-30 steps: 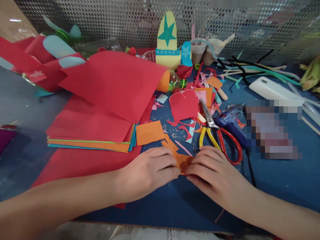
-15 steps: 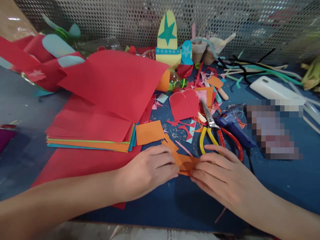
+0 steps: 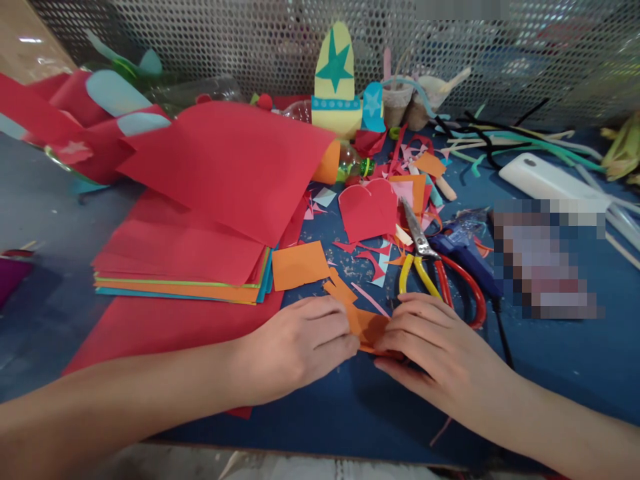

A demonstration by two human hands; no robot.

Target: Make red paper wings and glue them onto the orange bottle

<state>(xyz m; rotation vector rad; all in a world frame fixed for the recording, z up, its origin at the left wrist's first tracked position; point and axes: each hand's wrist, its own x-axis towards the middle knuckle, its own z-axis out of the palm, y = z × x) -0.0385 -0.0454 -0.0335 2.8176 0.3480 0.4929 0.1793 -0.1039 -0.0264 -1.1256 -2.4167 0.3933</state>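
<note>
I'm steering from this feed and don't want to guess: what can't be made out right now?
All in the head view:
Orange paper: parts hidden under the left hand and right hand.
Scissors: parts of the handles, behind the right hand.
Plastic bottle: its far end, covered by the red sheet.
Pixelated patch: whatever lies there, masked by blocks.
Purple item: cut off by the left edge.

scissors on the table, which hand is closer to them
Right. The right hand is close by the near end of the scissors; the left hand is farther off, to their lower left, at the orange paper.
</note>
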